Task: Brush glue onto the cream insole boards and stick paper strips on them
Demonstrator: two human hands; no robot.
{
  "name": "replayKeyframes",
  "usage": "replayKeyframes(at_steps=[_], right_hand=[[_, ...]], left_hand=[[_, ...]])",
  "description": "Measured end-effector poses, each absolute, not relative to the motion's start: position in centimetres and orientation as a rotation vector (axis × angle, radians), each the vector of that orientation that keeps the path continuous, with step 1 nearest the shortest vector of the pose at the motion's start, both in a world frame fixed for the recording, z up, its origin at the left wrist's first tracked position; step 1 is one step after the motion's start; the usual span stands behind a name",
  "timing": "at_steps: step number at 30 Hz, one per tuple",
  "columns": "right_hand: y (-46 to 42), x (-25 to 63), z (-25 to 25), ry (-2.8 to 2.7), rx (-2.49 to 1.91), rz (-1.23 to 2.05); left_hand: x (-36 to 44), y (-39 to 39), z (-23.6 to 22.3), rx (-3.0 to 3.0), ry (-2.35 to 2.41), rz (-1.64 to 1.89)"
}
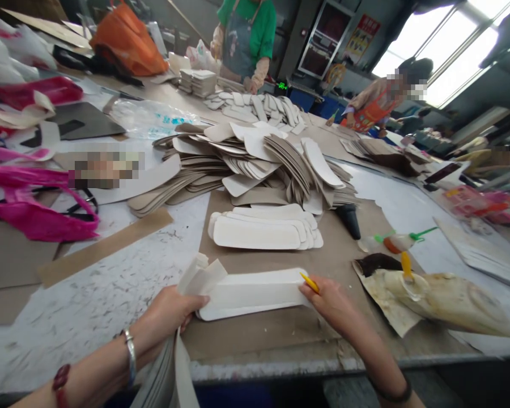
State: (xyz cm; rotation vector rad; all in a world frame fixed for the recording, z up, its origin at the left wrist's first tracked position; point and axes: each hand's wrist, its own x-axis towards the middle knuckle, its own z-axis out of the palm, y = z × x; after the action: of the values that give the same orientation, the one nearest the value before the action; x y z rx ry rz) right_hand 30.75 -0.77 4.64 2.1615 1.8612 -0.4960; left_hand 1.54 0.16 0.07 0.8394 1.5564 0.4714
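From my head feed: left hand (182,309) is closed around pale strips (164,371), tails draped past the table edge, likely to keep them off the work area. Right hand (331,300) grasps a yellow tool (309,282), tip at the right end of the white piece (255,294); can't tell if it pinches that too. White piece lies between my hands on brown sheet (246,345), probably for support. White stack (257,233) sits just behind, presumably for easy reach.
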Motion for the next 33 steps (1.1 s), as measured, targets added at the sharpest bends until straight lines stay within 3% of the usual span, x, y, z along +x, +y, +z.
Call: replayKeyframes(at_steps=[7, 21, 28, 33], right_hand=[[0.1, 29.1, 4.5, 1.794, 2.169, -0.315], [0.7, 29.4, 3.7, 1.848, 2.087, -0.271], [-0.8, 31.4, 4.1, 1.813, 2.298, -0.124], [-2.3, 32.2, 3.4, 1.903, 2.435, -0.276]], left_hand=[[1.7, 0.3, 0.9, 0.922, 1.584, 0.380], [1.3, 0.5, 0.1, 1.060, 1.579, 0.338], [1.5, 0.6, -1.5, 0.992, 1.622, 0.372], [0.7, 0.2, -1.7, 1.021, 1.609, 0.349]])
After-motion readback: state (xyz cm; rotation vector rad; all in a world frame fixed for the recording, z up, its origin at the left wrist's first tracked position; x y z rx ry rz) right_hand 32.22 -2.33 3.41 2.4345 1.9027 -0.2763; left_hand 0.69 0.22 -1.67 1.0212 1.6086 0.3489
